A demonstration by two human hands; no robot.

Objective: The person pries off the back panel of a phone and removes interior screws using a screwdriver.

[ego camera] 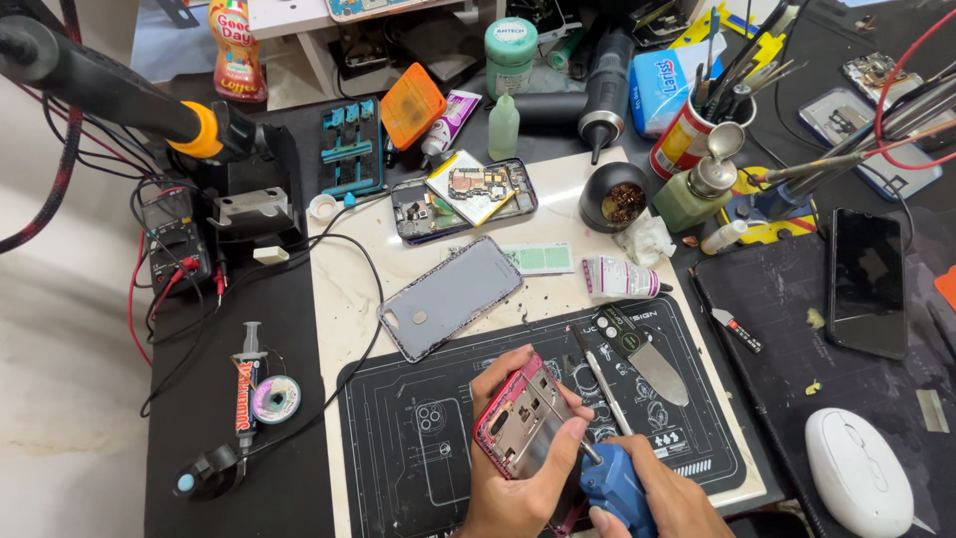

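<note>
Fingers of the left hand [518,488] are pinched around a red-rimmed opened phone frame [525,416]; a blue-handled screwdriver [609,485] is gripped by the right hand [669,498], tip beside the left thumb.

Black workbench [209,399] beside pale marbled floor [60,349], white shelf [299,20] behind.

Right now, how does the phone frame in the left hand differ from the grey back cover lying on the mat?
The phone frame has a red-pink rim and shows its inner side; the grey back cover is plain grey, outer side up. The frame is held tilted by the left hand, while the right hand puts a blue tool to it; the cover lies flat, untouched. Both are phone-shaped rectangles.
</note>
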